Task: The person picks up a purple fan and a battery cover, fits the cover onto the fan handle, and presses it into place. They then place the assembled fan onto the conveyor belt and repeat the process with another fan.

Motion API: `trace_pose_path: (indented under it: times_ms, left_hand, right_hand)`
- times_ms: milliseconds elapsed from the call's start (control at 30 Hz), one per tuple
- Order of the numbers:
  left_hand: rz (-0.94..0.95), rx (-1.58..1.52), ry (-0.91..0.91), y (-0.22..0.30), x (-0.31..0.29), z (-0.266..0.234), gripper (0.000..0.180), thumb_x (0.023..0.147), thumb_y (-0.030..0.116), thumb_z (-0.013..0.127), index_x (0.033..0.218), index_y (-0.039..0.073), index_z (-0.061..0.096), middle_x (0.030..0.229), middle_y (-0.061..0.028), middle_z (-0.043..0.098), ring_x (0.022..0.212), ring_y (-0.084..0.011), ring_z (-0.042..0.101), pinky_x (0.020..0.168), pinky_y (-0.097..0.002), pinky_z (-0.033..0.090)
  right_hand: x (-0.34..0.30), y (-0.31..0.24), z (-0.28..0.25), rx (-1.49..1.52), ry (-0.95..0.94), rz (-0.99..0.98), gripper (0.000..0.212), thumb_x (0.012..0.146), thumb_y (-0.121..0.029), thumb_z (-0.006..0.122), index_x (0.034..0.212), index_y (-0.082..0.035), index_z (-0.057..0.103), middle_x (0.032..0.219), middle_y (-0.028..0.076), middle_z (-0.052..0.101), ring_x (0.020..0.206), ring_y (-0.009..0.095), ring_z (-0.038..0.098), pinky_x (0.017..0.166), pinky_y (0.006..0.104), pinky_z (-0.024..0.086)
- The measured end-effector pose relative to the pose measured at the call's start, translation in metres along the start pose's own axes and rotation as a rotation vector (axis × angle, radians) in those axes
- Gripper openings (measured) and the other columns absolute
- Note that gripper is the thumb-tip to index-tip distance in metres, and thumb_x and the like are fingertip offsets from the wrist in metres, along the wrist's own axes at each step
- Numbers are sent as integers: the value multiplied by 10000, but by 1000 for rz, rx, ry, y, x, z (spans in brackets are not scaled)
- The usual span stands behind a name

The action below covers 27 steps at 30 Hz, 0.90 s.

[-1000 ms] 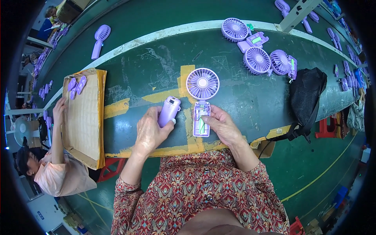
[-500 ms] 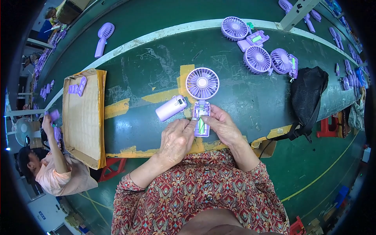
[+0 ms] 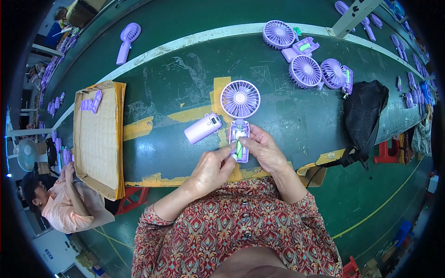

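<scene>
worktop (image 3: 162,99): long, dark green, worn, patched with yellow tape | floor (image 3: 371,204): green, yellow line | red stool (image 3: 387,153) beside worktop at right | white pedestal fan (image 3: 25,155) far left | light: bright, even

I'm counting five purple fans (image 3: 239,99) lying around on the green table (image 3: 157,102), one loose purple handle cover (image 3: 203,128), one cardboard tray (image 3: 98,139), one black bag (image 3: 366,111).
</scene>
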<state>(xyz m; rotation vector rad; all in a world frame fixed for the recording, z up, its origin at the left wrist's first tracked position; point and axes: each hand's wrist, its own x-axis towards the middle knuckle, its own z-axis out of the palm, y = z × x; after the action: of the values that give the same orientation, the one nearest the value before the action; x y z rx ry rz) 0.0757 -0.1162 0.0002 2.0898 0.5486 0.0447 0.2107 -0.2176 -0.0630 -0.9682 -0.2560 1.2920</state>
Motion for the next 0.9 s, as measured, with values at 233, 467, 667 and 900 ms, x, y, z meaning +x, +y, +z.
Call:
trace_pose_path:
  times_ms: [233,467,667,900]
  left_hand:
    - [-10,169,141,-13,0,-35,407,800,61,598,1194,-17,528,878,-97,573,779,-180,536,691,-292,456]
    - [-82,570,238,-34,11,-52,467,689,133,700,1095,-25,529,1029,-183,546,963,-345,518,838,-406,434]
    - [-270,174,154,-6,5,-38,444,728,239,666,1025,-55,519,860,-228,644,752,-339,651,703,-396,516]
    - [-108,167,107,9,0,-7,595,749,217,638,1212,-81,414,835,-270,632,696,-379,652,641,-432,533]
  right_hand:
    - [1,-2,0,8,-28,11,336,887,-48,544,1213,1,476,1083,62,590,972,125,562,884,269,452]
    - [0,-1,2,-26,-10,-7,358,885,-42,538,1233,-8,460,1054,38,593,942,99,553,849,254,457]
    - [-1,2,4,-33,21,-11,364,889,-25,519,1245,-7,444,1061,43,590,949,99,549,861,255,449]
    - [-1,4,14,-67,81,-65,390,901,-40,505,1276,0,408,1114,62,569,989,117,544,884,258,439]
